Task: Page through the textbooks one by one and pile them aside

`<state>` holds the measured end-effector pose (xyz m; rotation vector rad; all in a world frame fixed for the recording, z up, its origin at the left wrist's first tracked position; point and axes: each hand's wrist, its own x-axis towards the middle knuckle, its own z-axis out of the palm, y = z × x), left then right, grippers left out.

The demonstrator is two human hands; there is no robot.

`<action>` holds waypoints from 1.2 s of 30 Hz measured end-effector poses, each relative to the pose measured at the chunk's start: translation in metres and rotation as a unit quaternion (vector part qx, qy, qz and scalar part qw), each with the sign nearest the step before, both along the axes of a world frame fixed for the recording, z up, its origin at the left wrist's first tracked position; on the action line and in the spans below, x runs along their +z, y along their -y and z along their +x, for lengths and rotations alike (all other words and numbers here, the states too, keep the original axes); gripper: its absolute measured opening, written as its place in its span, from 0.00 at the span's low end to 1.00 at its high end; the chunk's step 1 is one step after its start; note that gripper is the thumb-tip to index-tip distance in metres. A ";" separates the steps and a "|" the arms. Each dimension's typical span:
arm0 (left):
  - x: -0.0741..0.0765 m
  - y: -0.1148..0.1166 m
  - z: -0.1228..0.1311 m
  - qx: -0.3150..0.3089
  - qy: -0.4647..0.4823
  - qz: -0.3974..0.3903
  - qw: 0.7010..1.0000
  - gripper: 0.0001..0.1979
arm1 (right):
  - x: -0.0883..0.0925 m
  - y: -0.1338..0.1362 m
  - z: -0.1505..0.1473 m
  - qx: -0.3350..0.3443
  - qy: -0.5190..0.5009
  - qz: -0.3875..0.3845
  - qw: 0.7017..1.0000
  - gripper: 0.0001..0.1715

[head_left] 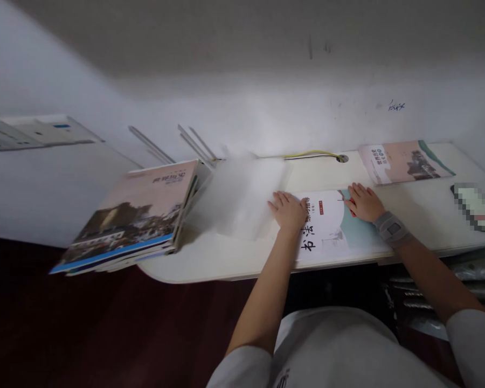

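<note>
A white book with black calligraphy and a teal corner (331, 229) lies on the pale desk (210, 258) in front of me. My left hand (288, 211) lies flat on the book's left edge, fingers stretched out, touching a clear plastic sheet (236, 196) that looks blurred. My right hand (364, 202) presses flat on the book's upper right part, fingers together and extended. A grey band wraps that wrist.
A stack of books (133, 218) overhangs the desk's left end. Another book (404, 161) lies at the back right, next to a cable hole with a yellow cable (313, 154). A blurred-out item (477, 207) sits at the far right. The wall stands close behind.
</note>
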<state>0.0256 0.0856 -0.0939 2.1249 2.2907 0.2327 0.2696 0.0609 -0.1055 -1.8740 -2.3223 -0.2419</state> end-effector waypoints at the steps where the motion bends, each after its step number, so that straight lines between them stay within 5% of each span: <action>1: 0.001 -0.001 0.000 0.007 0.000 0.002 1.000 0.38 | 0.000 -0.001 -0.001 -0.001 0.005 -0.002 1.000 0.34; 5: 0.002 -0.003 -0.004 0.027 0.030 0.006 0.999 0.39 | -0.004 -0.005 -0.003 -0.015 0.008 -0.001 1.000 0.31; 12: 0.009 -0.011 -0.017 0.047 0.174 0.061 0.982 0.21 | -0.011 -0.004 -0.004 -0.026 -0.008 0.020 0.999 0.31; 17: 0.016 -0.017 -0.028 0.078 0.376 0.099 0.918 0.25 | -0.002 -0.004 -0.007 0.000 -0.023 0.026 0.999 0.29; 22: 0.022 -0.028 -0.049 -0.058 0.543 0.028 0.838 0.22 | 0.009 -0.011 -0.008 0.034 -0.064 0.039 0.997 0.25; 26: 0.027 -0.034 -0.063 -0.083 0.604 -0.019 0.792 0.15 | 0.021 -0.019 0.002 0.060 -0.108 0.042 0.991 0.21; 31: 0.025 -0.033 -0.067 -0.076 0.591 -0.021 0.803 0.15 | 0.033 -0.022 0.041 0.125 -0.216 -0.034 0.968 0.19; 36: 0.016 -0.036 -0.066 -0.062 0.586 -0.038 0.807 0.16 | 0.034 -0.018 0.075 0.020 -0.403 -0.077 0.912 0.23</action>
